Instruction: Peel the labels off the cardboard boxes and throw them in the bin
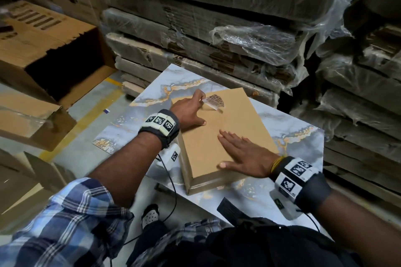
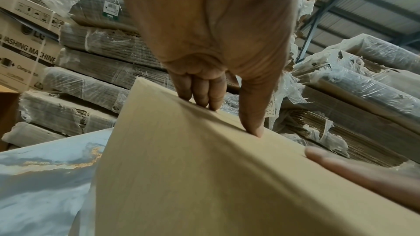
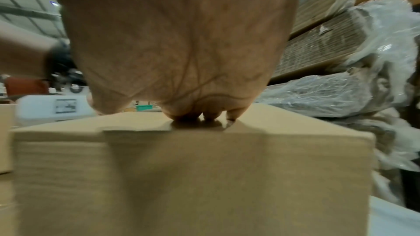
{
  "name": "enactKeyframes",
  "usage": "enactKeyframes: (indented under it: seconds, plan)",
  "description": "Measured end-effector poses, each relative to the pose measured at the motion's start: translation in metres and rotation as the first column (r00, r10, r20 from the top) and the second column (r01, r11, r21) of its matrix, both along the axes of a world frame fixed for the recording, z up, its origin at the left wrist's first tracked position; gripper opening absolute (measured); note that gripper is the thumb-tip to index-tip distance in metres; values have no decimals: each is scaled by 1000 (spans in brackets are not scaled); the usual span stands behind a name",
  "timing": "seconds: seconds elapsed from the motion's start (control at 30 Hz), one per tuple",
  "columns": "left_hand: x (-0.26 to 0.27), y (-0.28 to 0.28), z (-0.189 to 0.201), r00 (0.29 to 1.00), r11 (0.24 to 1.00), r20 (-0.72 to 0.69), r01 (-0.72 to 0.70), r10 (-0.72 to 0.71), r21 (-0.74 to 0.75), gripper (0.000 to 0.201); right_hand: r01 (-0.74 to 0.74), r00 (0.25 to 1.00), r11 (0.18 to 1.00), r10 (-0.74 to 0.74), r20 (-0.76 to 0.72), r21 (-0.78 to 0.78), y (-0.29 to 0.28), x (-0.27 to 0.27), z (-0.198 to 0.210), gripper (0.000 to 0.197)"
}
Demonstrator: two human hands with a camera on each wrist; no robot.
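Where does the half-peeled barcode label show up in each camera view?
Head: label lifted off the far left corner of the flat box, pinched by the left hand.
Left wrist: a pale curled strip behind the forefinger, probably the label.
Right wrist: not in view.
Shared landmark: the flat box, in all three.

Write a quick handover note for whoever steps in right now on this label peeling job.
Left hand: pinches the label, which is partly lifted near the far left corner of the box.
Right hand: flat on the box top, steadying it.
The box lies on the marble-pattern board.
Done: peel started.
Left: pull the label fully off and bin it. No bin is in view.
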State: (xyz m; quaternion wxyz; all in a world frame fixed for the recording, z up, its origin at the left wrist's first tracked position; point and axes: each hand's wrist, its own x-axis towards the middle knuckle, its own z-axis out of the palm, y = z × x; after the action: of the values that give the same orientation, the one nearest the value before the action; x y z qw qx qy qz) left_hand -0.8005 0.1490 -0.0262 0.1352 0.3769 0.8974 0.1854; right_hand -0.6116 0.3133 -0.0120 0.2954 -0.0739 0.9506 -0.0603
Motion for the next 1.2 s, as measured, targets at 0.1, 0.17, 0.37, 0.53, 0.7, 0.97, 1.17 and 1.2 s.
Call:
enactKeyframes:
  seconds: [0.1,0.17,0.37,0.53,0.7,0.97,1.17,1.2]
  plan:
    - [-1,3,1,1000,1000,9,-2,2,-6,75,114,993,993,-114,-19,33,9,-29,-2,98]
    - [-2,3,2,1000,1000,15,-1,2,-9,76,172,984,983,-168,-66,62,1,-51,-8,99]
    - [0,1,0,1000,1000,8,3,-3,-9,75,-1,1000,1000,0,-26,-3,-15,-15,-7,97]
    - [0,4,1,1000,1000,16,-10,10,-16,77,95,995,995,-95,-13,15,1,-38,0,90]
    - [-1,2,0,1000,1000,12,-13,13,-11,75,97,994,995,-96,-56,18,-21,-54,-9,102]
    - [0,3,-2,1000,1000,14,-22,22,-1,75,92,996,996,-92,-2,5,7,-35,1,87]
    - [2,0,1,1000,999,19,-25,25,19,75,54,997,999,-54,-48,1,-25,-38,-8,99]
    - [3,0,0,1000,999,16,-24,24,21,76,11,999,1000,-12,-29,-13,-25,-24,-7,97]
